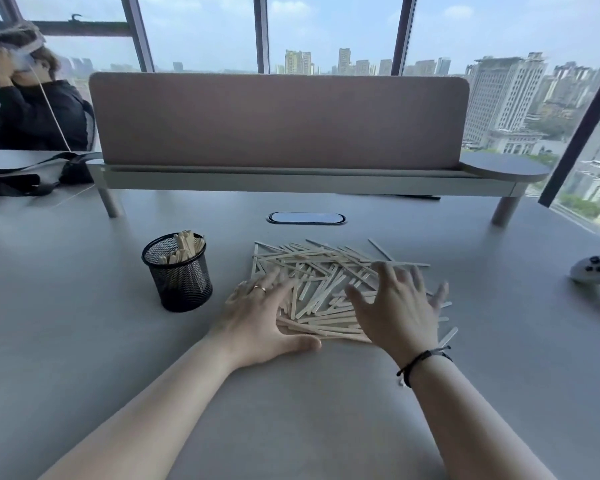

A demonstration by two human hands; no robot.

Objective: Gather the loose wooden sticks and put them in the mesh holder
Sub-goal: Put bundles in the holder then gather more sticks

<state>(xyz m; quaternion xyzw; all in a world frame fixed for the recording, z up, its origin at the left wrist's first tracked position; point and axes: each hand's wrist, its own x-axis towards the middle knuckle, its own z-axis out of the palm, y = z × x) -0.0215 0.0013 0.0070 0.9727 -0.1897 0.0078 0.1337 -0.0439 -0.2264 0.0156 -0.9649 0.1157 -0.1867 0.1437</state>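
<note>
Nearest the camera, two bare forearms reach across the grey table (84, 323). Each grip is wide and holds nothing: the left hand (257, 323) lies flat at the heap's left edge, the right hand (395, 306) is spread over its right side, likely so both can rake the wooden sticks (326, 271) together. Just left of the heap stands the mesh holder (179, 275), upright, some sticks already inside. Farther back stands a pink divider (278, 119). No writing or brand is readable.
</note>
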